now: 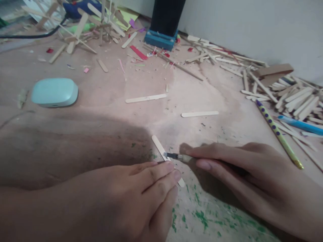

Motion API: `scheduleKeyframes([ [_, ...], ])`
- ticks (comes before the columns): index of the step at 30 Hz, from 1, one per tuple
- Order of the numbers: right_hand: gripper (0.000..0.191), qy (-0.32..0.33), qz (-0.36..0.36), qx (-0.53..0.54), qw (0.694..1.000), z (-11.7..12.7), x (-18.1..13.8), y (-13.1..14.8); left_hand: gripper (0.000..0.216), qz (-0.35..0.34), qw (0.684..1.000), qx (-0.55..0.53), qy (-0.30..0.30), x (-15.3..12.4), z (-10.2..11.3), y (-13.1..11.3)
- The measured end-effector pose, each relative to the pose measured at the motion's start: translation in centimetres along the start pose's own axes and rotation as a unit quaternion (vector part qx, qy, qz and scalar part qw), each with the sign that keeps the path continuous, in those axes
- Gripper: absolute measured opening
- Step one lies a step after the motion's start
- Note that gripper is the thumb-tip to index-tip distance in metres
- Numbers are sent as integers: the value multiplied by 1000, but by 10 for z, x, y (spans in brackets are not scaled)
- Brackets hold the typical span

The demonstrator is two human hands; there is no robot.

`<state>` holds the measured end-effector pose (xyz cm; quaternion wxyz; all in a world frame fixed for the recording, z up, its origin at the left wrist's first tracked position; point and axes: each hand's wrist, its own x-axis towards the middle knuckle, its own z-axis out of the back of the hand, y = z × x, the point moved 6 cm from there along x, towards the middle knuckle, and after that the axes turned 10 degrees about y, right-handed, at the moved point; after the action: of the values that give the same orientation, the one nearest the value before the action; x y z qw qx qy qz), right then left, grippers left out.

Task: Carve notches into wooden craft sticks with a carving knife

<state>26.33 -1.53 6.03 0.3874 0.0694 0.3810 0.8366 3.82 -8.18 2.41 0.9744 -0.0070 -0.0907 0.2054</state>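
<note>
A pale wooden craft stick [158, 145] lies slanted on the tabletop. My left hand [148, 188] pins it down, the fingertips pressed together over its lower part. A slim craft knife [183, 158] is pinched between the thumb and fingers of my right hand [242, 171]. Its narrow tip touches the stick just above my left fingertips. The rear of the knife is hidden inside my right hand. Farther back lie two more craft sticks, one notched or cracked near its middle [146, 98] and one whole [200, 114], with a short cut piece [167, 88] close by.
A mint-green rounded case [55, 92] sits at left. Heaped sticks [300, 97] cover the right side, beside a yellow dotted pencil [280, 134] and a blue pen [300, 125]. At the back stand a dark post on a blue base [160, 39], scraps and a blue glue gun [82, 8].
</note>
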Motion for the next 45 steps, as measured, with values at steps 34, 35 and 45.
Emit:
scheduleKeyframes([
  [34,34,0,-26,47,999,5,-2,-5,45,69,984,-164,-6,27,34,103],
  [35,34,2,-28,42,999,4,-2,-6,46,69,984,-166,-6,28,33,104],
  [45,28,-5,2,-16,1000,3,-5,-1,46,59,971,-230,-35,29,31,109],
])
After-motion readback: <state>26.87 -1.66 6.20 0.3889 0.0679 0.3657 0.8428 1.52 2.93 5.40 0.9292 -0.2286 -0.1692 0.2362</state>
